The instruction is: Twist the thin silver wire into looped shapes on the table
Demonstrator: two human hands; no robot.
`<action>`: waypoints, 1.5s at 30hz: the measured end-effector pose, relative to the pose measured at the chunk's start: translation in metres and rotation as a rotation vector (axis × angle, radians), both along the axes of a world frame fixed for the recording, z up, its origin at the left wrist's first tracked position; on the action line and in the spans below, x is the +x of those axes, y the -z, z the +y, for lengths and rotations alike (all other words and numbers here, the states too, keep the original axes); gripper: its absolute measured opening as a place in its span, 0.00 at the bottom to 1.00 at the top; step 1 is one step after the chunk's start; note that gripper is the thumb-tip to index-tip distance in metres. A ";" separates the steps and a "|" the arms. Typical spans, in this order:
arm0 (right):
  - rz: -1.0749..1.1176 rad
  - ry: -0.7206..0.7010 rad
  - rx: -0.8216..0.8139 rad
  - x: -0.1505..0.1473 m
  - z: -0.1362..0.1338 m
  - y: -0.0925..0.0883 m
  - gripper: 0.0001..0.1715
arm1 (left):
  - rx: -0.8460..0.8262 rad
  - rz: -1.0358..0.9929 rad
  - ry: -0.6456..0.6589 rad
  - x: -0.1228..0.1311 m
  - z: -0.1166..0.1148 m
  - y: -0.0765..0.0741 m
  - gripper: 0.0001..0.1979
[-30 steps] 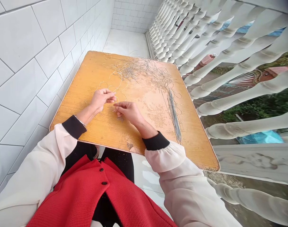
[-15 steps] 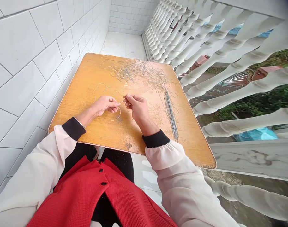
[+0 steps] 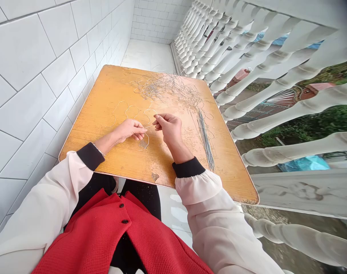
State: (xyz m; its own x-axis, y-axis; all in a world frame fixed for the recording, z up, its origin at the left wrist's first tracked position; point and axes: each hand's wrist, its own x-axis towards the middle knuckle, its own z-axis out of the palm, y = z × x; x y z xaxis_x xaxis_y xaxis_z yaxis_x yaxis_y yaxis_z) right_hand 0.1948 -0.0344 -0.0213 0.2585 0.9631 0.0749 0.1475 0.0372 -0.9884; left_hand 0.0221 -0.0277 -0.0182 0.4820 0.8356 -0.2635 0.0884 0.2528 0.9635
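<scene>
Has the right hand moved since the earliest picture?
Yes: the right hand has moved rightward and forward, judged against the dark worn patch on the tabletop.

Between the left hand (image 3: 130,131) and the right hand (image 3: 168,127) there's only a narrow gap, and a pale, thin, curly wire strand (image 3: 147,141) hangs in it, so not much room there. Easier lane: bare wood on the worn orange-brown tabletop (image 3: 187,131), between the right hand and that bundle of straight, thin grey wires (image 3: 206,142). Far side's cluttered by a messy tangle of thin silvery wire (image 3: 162,86). Beyond the edges, the white tiled wall (image 3: 31,95) blocks the left, white turned balusters (image 3: 276,153) the right.
</scene>
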 end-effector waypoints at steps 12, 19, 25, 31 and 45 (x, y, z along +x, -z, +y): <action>-0.111 0.144 -0.065 0.022 0.017 -0.006 0.09 | 0.058 -0.054 -0.214 -0.014 -0.002 -0.013 0.13; -0.365 0.190 -0.169 0.035 0.054 0.003 0.10 | 0.253 -0.037 -0.471 -0.023 0.003 -0.015 0.09; -0.587 0.209 -0.255 0.048 0.081 0.015 0.12 | 0.827 0.627 -0.108 0.001 0.009 -0.008 0.00; -0.659 0.204 -0.255 0.058 0.080 0.016 0.09 | 0.959 0.972 0.134 0.038 0.022 -0.003 0.09; -1.003 0.143 -0.249 0.038 0.079 0.009 0.23 | 1.100 1.075 0.423 0.021 -0.013 -0.007 0.15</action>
